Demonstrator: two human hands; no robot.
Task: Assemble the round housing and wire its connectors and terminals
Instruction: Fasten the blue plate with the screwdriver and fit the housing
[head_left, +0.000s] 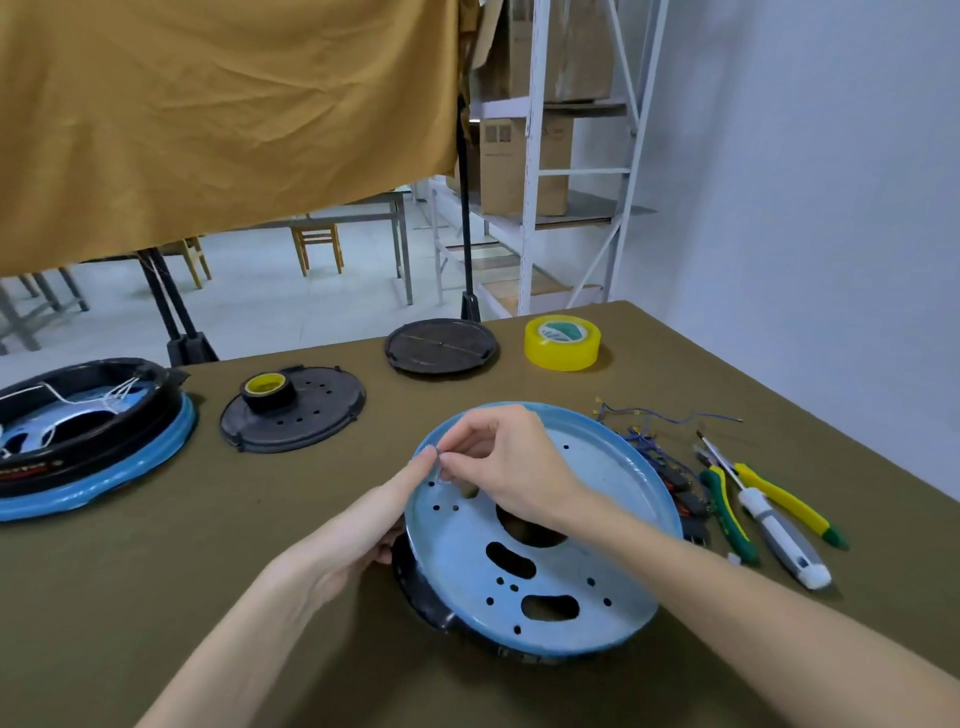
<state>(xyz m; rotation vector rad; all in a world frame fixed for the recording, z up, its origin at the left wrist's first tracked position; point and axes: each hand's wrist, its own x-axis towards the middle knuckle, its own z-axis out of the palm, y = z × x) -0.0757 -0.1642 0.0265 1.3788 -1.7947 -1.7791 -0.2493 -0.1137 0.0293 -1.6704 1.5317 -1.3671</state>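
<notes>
A round pale-blue perforated metal plate (545, 551) is seen tilted on a black housing ring (415, 587), directly beneath both hands. Its near-left edge is steadied by the left hand (358, 530), index finger extended. A tiny pale part, too small to identify, is pinched by the right hand (509, 462) above the plate's far-left holes. Loose blue wires (654, 431) lie beyond the right hand.

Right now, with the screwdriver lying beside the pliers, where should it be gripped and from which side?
Grip the white handle of the screwdriver from above. It is the thick near part, lying flat between the pliers' green and yellow handles, while the thin shaft points away toward the wires.
</notes>
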